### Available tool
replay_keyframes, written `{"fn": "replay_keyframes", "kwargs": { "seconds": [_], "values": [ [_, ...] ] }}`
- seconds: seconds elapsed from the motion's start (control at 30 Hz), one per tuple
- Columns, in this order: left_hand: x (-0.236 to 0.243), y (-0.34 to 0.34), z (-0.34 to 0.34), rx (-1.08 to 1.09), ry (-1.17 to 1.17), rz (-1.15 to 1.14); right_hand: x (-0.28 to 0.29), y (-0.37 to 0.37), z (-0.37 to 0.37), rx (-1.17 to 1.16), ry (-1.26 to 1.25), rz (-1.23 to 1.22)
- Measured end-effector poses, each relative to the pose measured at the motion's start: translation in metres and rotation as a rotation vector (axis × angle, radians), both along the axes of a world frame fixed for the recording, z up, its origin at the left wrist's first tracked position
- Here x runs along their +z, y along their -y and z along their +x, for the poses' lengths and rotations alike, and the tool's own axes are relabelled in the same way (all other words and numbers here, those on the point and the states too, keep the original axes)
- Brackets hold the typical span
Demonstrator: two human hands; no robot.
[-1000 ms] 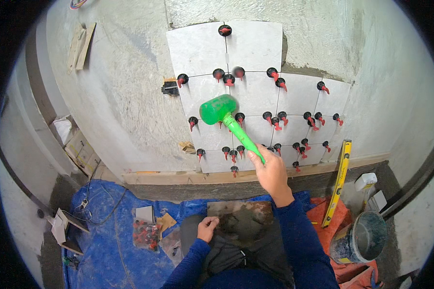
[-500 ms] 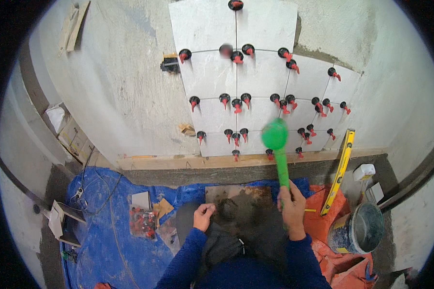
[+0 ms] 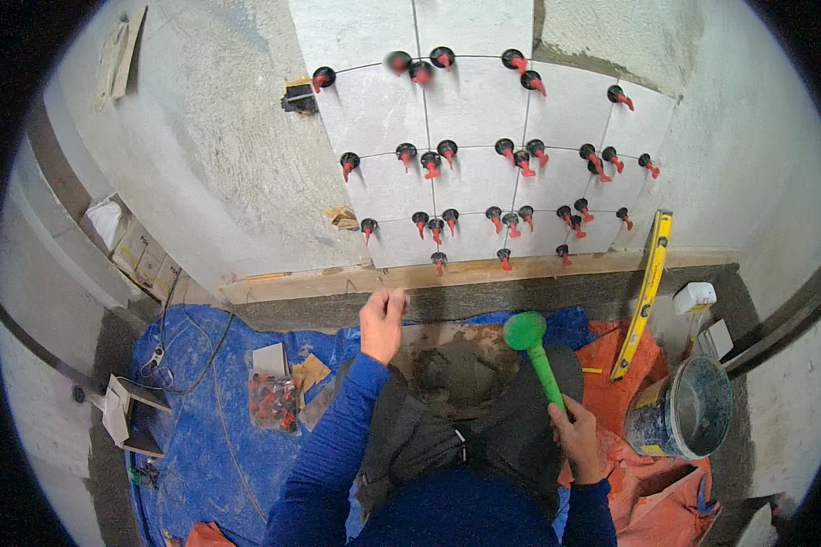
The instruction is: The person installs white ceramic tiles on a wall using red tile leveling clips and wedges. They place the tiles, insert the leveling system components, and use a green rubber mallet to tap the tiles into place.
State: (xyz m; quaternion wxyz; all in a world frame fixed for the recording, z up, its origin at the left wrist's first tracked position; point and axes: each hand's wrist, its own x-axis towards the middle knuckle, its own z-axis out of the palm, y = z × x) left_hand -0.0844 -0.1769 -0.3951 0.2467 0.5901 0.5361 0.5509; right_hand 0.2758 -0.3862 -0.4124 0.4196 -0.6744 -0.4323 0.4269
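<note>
My right hand [image 3: 578, 439] grips the green handle of a round-headed mallet [image 3: 524, 332], which is held over my right thigh, head pointing away from me. My left hand [image 3: 382, 325] is raised in front of the wall's foot, fingers curled together; whatever may be in them is hidden. Ahead, large pale grey wall tiles [image 3: 477, 102] cover part of the wall. Black round tile-levelling clips with red handles [image 3: 431, 164] sit along their joints. Below the tiles runs a wooden batten [image 3: 310, 282].
A yellow spirit level [image 3: 643, 296] leans at the right, near a mortar-stained bucket [image 3: 700, 407] and an orange sheet [image 3: 606, 365]. A bag of red clips [image 3: 274, 401] lies on the blue tarp [image 3: 205, 438]. Between my knees is a mortar-smeared board [image 3: 461, 369].
My right hand has lowered the mallet away from the tiles toward my thigh. My left hand has risen and moved forward. The view has tilted down.
</note>
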Motion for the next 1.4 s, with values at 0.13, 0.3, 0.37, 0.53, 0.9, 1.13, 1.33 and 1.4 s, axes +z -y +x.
{"fn": "replay_keyframes", "kwargs": {
  "seconds": [0.13, 0.3, 0.37, 0.53, 0.9, 1.13, 1.33, 1.4],
  "values": [
    [0.027, 0.006, 0.022, -0.039, -0.008, 0.009, -0.010, 0.009, 0.001, 0.021, 0.043, -0.019],
    [0.072, -0.005, 0.026, 0.093, -0.152, 0.115, -0.021, 0.016, 0.007, 0.048, 0.086, -0.018],
    [0.117, -0.027, 0.026, 0.238, -0.357, 0.339, -0.024, 0.016, 0.009, 0.048, 0.122, 0.023],
    [0.234, -0.099, 0.040, 0.507, -0.901, 0.470, -0.028, 0.015, 0.011, 0.045, 0.134, -0.019],
    [0.253, -0.138, 0.044, 0.517, -0.997, 0.190, -0.013, 0.015, 0.023, 0.039, 0.119, -0.071],
    [0.253, -0.138, 0.034, 0.471, -0.996, 0.262, -0.023, 0.001, 0.027, 0.088, 0.209, 0.099],
    [0.249, -0.137, 0.030, 0.432, -1.008, 0.335, 0.005, -0.014, 0.000, 0.090, 0.168, 0.013],
    [0.249, -0.137, 0.030, 0.435, -1.003, 0.327, 0.020, -0.022, -0.014, 0.076, 0.106, -0.029]
  ]
}}
